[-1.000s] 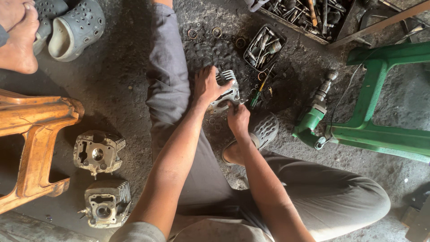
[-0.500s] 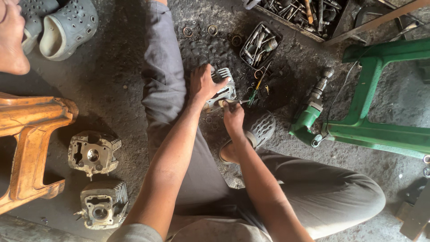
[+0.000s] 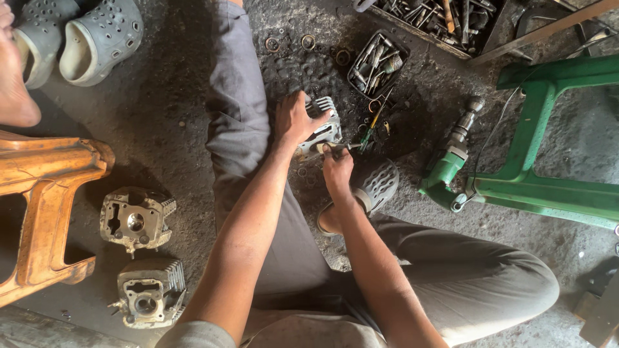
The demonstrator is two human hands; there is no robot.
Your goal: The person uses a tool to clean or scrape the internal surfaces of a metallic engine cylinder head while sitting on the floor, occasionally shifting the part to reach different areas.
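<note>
I sit on a dirty concrete floor with my legs spread. My left hand [image 3: 295, 120] grips a grey finned engine part [image 3: 324, 129] that rests on the floor between my legs. Just below it, my right hand [image 3: 336, 165] pinches a thin metal tool [image 3: 343, 147] whose tip touches the part's near edge. A green-handled screwdriver [image 3: 369, 134] lies right of the part. My foot in a grey clog [image 3: 379, 185] sits next to my right hand.
Two more engine heads [image 3: 133, 221] [image 3: 149, 298] lie at lower left beside an orange stool [image 3: 45, 193]. A small black tray of tools [image 3: 377, 59], a bigger tool box [image 3: 445, 18], metal rings [image 3: 305, 42], a green frame [image 3: 548, 193], grey clogs [image 3: 97, 38] and another person's foot [image 3: 13, 90] surround me.
Both hands stay on the finned part; my right hand with the tool has shifted only slightly against it. The view has drifted a little.
</note>
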